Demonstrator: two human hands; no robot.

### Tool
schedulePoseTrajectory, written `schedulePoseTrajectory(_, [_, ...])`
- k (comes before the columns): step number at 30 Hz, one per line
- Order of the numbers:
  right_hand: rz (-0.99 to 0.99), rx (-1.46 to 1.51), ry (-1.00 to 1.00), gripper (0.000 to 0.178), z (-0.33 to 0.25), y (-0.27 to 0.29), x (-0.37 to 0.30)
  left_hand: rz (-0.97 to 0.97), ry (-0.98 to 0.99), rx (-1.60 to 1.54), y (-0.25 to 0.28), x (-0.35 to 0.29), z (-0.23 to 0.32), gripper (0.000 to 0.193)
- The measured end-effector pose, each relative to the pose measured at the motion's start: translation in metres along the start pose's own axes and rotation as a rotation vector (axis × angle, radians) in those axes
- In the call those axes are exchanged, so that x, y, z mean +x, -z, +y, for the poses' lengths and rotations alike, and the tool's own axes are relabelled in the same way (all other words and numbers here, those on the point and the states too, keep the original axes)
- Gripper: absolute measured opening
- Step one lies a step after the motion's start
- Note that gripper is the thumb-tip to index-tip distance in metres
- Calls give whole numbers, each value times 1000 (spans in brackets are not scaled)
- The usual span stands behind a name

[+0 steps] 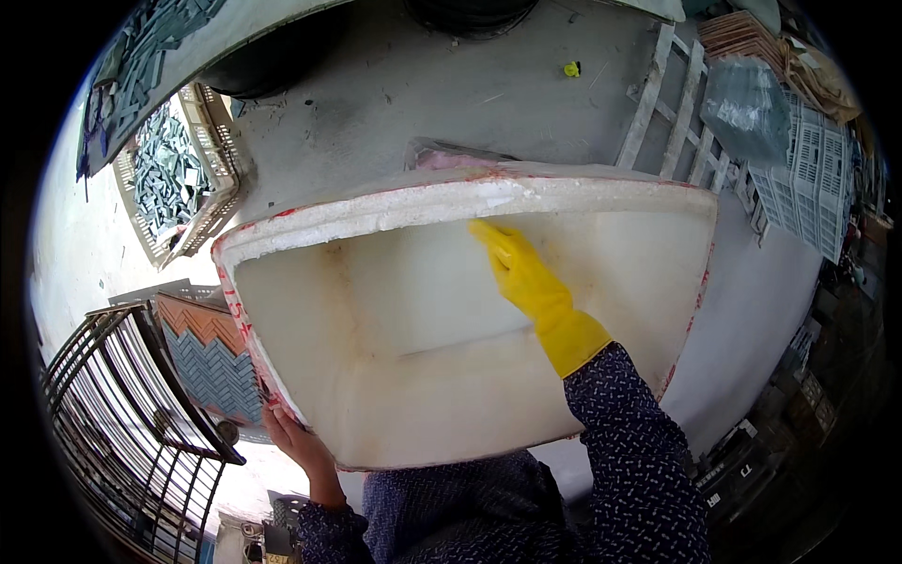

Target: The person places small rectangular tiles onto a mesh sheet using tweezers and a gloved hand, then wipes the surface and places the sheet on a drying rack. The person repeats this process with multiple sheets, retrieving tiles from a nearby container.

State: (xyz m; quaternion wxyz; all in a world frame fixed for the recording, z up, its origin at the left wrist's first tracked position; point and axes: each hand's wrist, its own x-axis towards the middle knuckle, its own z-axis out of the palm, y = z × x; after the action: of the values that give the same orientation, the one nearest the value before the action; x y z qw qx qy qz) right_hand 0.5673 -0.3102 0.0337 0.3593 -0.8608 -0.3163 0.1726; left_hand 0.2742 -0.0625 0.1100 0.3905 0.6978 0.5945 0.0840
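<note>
A large white foam box [451, 414] with yellowish stains inside and red marks along its outer edges is tilted with its opening toward me. My left hand [299, 444], bare, grips the box's left side near the lower corner; its fingertips are partly hidden behind the edge. Inside the opening, my right hand [536, 287] wears a yellow rubber glove. Its fingers are stretched out toward the far wall, with the tips just below the thick, ragged far rim. Nothing shows in that hand. I cannot tell whether the glove touches the foam.
On the left, a plastic crate [225, 155] holds many grey strips, above a black metal rack [155, 414] and herringbone-patterned panels [211, 362]. A whitish slatted frame [648, 103] and stacked light crates [799, 179] stand at the far right. A small yellow object [572, 69] lies on the floor.
</note>
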Motion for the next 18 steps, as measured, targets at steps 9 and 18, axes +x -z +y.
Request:
schedulePoseTrajectory(9, [-213,-317,244,41,-17,-112,-25,28,13,-1,-7,-7,27,38])
schedulePoseTrajectory(18, [-314,-332,215,50,-2,-72,6,51,-15,94,-12,-12,35,31])
